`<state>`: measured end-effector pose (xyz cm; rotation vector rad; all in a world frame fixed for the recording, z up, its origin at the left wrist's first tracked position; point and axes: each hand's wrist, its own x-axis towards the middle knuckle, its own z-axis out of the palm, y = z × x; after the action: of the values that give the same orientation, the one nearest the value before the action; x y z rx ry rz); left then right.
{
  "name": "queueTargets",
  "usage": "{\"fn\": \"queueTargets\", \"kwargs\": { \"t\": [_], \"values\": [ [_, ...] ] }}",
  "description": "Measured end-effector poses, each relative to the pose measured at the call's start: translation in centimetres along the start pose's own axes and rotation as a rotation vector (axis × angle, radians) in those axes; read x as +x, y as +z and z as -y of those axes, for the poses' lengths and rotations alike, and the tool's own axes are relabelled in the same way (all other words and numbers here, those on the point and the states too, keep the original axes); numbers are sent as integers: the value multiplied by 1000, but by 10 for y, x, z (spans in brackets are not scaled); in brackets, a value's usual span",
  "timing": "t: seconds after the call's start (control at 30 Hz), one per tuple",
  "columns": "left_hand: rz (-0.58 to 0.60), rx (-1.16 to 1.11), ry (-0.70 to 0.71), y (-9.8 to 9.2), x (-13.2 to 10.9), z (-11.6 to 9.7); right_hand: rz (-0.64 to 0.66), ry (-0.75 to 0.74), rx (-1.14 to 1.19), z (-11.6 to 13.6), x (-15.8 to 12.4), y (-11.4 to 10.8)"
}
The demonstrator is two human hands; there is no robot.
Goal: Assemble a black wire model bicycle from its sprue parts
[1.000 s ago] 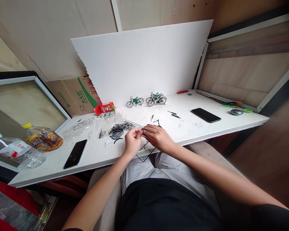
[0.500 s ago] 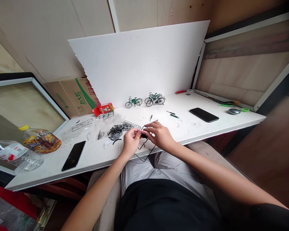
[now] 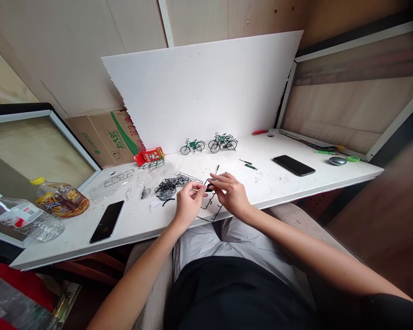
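My left hand (image 3: 190, 202) is closed in a pinch at the table's front edge, its fingertips at a small black part. My right hand (image 3: 231, 192) pinches beside it, on a thin black frame (image 3: 212, 220) that hangs over the edge between the hands. What exactly each fingertip holds is too small to tell. Left of the hands lies a pile of black parts (image 3: 165, 188) with spoked wheels. A curved black piece (image 3: 168, 202) and a small white label (image 3: 156, 205) are near it. Behind stand small green model bicycles (image 3: 192, 146).
On the white table (image 3: 261, 183) lie a phone (image 3: 293, 165) at right, another phone (image 3: 107, 222) at left, bottles (image 3: 62, 199), a mouse (image 3: 337, 161), a red packet (image 3: 148, 156) and a green piece (image 3: 251, 166). A white board (image 3: 206, 91) stands behind.
The hands have shifted slightly right, and the black frame has been raised, with less of it hanging below the table edge. The camera view has shifted a little.
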<state>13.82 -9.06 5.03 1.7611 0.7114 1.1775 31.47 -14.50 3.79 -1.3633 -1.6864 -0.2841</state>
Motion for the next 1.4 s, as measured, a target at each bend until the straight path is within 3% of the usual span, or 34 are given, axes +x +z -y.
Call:
{"fn": "queueTargets", "kwargs": {
  "t": [0.2,0.37,0.47,0.6,0.83,1.0,1.1,1.2,1.4],
  "values": [
    [-44,129,117,-3,-1,-2,176,-8,-77,5,5,-5],
    [-15,219,146,-3,-6,-10,96,60,-4,1,7,-4],
    [53,141,94,-1,-9,-12,110,110,108,-1,10,-6],
    [138,45,-50,-3,-6,-8,215,60,158,-5,11,-5],
    [182,-31,-146,-5,-4,-15,-44,189,333,-17,8,5],
    [146,-22,-84,-1,-8,-23,-115,122,170,-15,7,1],
    [119,-39,-54,2,-11,-24,-43,-43,25,-13,5,-3],
    [87,-22,-58,4,-13,-23,86,-155,32,-13,6,-8],
    [104,-12,-103,1,-9,-18,267,-212,174,-16,11,-17]
  ]
}}
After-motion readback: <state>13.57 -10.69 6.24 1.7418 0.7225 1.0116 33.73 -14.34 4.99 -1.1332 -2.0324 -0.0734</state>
